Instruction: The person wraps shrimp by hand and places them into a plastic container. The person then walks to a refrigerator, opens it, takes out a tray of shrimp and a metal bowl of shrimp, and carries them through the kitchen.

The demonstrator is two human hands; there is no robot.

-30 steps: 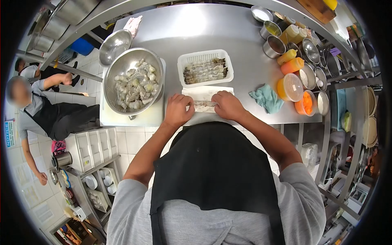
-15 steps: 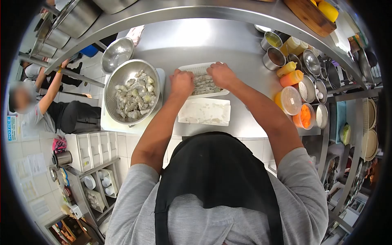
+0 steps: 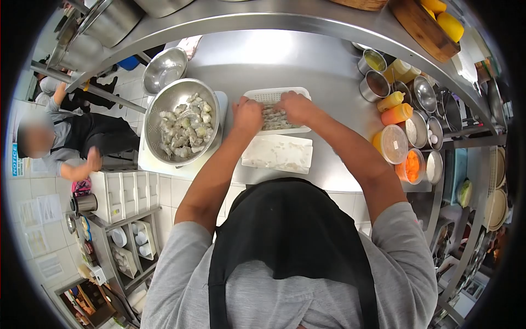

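Observation:
A white perforated basket (image 3: 279, 94) on the steel counter holds greyish shrimp (image 3: 274, 119) laid in rows. Over its left end is my left hand (image 3: 248, 115), fingers curled; what they grip is hidden. My right hand (image 3: 296, 108) reaches into the basket from the right, its fingertips drawn together down at the shrimp, and anything pinched there is too small to make out. Just in front of the basket lies a white rectangular tray (image 3: 277, 154) with wet greyish patches. To the left, a steel colander (image 3: 155, 123) contains a heap of raw shrimp (image 3: 186, 131).
The colander stands by a white cutting board (image 3: 178, 171); behind it is a steel bowl (image 3: 165, 71). Squeeze bottles (image 3: 397, 114), a lidded tub (image 3: 390, 143) and a tub of orange food (image 3: 411, 166) line the right. A shelf (image 3: 263, 23) crosses overhead. Another person (image 3: 82, 131) stands left.
My right hand has shifted slightly inward and down over the shrimp. The left hand stays at the basket's left end. The other person's arm has dropped, and the view has shifted a little.

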